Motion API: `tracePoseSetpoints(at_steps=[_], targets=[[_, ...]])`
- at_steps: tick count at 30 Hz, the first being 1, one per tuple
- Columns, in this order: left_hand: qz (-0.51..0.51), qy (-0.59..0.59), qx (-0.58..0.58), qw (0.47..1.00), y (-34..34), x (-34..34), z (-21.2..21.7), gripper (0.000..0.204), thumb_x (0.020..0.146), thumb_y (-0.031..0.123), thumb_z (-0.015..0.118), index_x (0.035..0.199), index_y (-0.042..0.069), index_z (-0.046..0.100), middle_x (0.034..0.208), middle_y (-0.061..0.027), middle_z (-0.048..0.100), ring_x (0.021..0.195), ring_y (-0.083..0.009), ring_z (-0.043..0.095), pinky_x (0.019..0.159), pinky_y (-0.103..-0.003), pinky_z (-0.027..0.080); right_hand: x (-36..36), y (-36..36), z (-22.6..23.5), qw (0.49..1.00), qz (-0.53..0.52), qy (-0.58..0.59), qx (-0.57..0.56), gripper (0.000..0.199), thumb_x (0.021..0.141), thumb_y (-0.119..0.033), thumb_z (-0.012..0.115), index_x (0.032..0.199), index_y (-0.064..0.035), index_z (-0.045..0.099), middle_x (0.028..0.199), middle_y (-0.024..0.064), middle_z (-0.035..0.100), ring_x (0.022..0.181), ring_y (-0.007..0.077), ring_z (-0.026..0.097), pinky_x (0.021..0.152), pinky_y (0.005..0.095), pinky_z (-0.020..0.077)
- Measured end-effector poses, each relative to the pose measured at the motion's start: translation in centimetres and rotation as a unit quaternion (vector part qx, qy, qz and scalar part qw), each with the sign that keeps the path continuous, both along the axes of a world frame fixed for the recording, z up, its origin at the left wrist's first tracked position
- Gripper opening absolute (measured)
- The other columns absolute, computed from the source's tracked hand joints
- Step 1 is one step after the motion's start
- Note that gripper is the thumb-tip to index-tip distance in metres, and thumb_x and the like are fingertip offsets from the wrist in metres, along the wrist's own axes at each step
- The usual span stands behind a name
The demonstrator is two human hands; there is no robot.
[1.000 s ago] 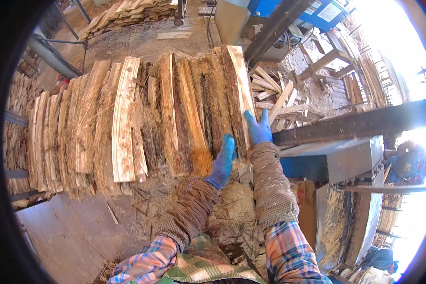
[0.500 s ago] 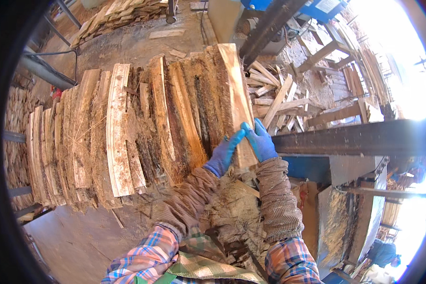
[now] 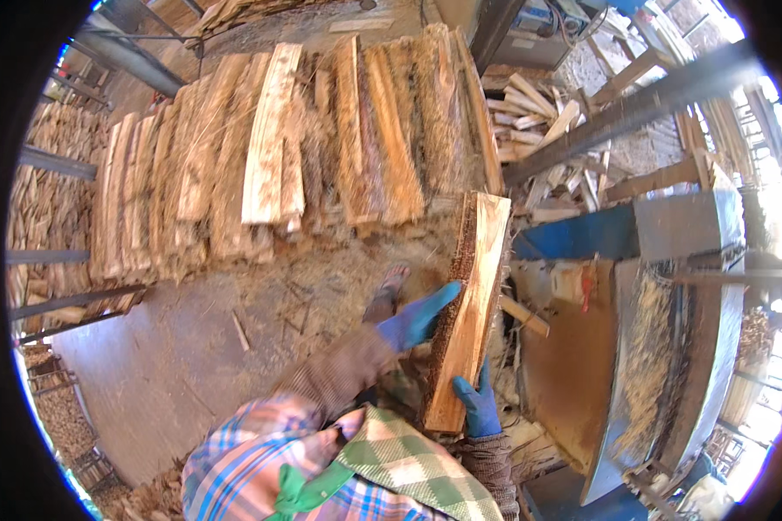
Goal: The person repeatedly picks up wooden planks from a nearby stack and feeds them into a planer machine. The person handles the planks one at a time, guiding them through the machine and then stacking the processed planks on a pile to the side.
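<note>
A wooden board (image 3: pixel 469 313) with a pale sawn face and rough bark along its left edge is lifted off the stack, tilted in front of my body. My right hand (image 3: pixel 478 404), in a blue glove, grips its near end, thumb over the face and fingers at the right edge. Against the bark edge, about midway along, is my left hand (image 3: pixel 419 318), also gloved in blue; some of its fingers are hidden by the board. Beyond the board lies a long stack of rough bark-edged boards (image 3: pixel 274 139), strewn with sawdust.
To the right stands a machine with a blue panel (image 3: pixel 578 233) and a sawdust-covered metal trough (image 3: pixel 643 365). A dark steel beam (image 3: pixel 634 108) crosses the upper right. Loose offcuts (image 3: pixel 530 108) lie beyond. More stacked wood (image 3: pixel 52 182) stands at the far left.
Both hands have drawn the board off the right end of the stack toward my body. My right hand has moved down to its near end; my view has turned right.
</note>
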State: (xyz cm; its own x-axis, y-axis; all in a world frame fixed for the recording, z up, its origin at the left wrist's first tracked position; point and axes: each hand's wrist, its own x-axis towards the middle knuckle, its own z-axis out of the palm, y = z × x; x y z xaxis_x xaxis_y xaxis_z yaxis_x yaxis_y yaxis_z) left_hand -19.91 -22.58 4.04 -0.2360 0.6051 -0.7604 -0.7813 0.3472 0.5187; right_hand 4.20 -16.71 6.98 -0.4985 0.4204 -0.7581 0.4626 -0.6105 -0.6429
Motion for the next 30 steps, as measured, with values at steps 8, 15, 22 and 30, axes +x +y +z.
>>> tracePoseSetpoints(at_steps=[8, 15, 22, 30], targets=[[-0.062, -0.132, 0.248, 0.958, 3.7, 17.6, 3.7, 0.112, 0.084, 0.046, 0.085, 0.161, -0.002, 0.019, 0.159, -0.0242, 0.039, 0.143, -0.0342, 0.043, 0.121, -0.044, 0.036, 15.0, -4.6, 7.9, 0.964, -0.052, 0.019, 0.260, 0.099, 0.087, -0.012, 0.078, 0.165, -0.0040, 0.017, 0.160, 0.0173, 0.036, 0.140, 0.0275, 0.042, 0.116, 0.0394, 0.0372], [-0.281, 0.257, 0.305, 0.873, 8.5, 25.6, 15.7, 0.101, 0.095, 0.067, 0.060, 0.165, 0.012, 0.013, 0.161, -0.0275, 0.035, 0.147, -0.0433, 0.038, 0.119, -0.049, 0.037, 15.6, -3.7, 13.4, 0.797, -0.206, -0.148, 0.548, 0.084, 0.095, -0.010, 0.070, 0.165, -0.0058, 0.023, 0.166, 0.0226, 0.029, 0.148, 0.0322, 0.038, 0.121, 0.0414, 0.0308], [-0.234, -0.460, 0.403, 0.756, 16.0, 25.7, 3.9, 0.061, 0.107, 0.051, 0.047, 0.150, 0.007, 0.046, 0.138, -0.0159, 0.060, 0.123, -0.0255, 0.062, 0.101, -0.040, 0.055, 12.3, -2.4, 11.7, 0.784, -0.241, -0.106, 0.562, 0.071, 0.098, -0.014, 0.070, 0.158, 0.0006, 0.036, 0.161, 0.0218, 0.041, 0.149, 0.0314, 0.040, 0.122, 0.0394, 0.0315], [-0.376, -0.475, 0.210, 0.767, 16.7, 17.2, 5.5, 0.096, 0.097, 0.072, 0.046, 0.162, 0.006, 0.022, 0.162, -0.0230, 0.034, 0.146, -0.0382, 0.041, 0.121, -0.056, 0.037, 12.9, -5.4, 9.3, 0.772, -0.602, 0.035, 0.201, 0.086, 0.095, -0.020, 0.075, 0.165, -0.0151, 0.025, 0.136, 0.0105, 0.063, 0.095, 0.0119, 0.064, 0.076, 0.0296, 0.0585]])
